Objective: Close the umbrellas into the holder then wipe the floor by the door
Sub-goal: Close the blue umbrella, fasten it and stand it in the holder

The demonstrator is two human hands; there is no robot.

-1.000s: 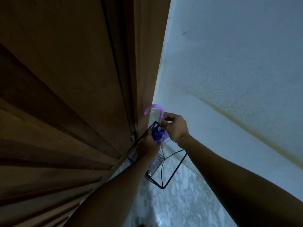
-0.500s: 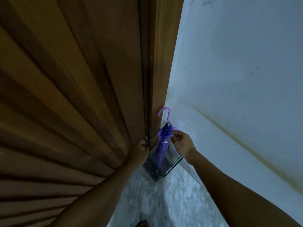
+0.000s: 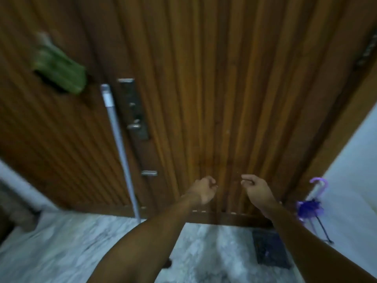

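Note:
The closed purple umbrella [image 3: 310,208] with its curved pale-purple handle stands upright in the corner at the right, between the wooden door [image 3: 214,99] and the white wall. A thin black wire of the holder [image 3: 324,231] shows beside it. My left hand [image 3: 204,189] and my right hand [image 3: 256,188] hover side by side in front of the door's lower part. Both have loosely curled fingers, hold nothing and are well left of the umbrella. The marble floor [image 3: 71,248] lies below.
A long grey pole [image 3: 120,148] leans against the door beside the metal lock plate [image 3: 133,111]. A green cloth [image 3: 60,71] hangs on the door at upper left. A dark rectangular thing [image 3: 269,250] lies on the floor near the threshold, partly behind my right arm.
Both hands have let go of the umbrella and holder and drawn back. The view has swung left from the corner to the whole door, leaving the umbrella at the right edge.

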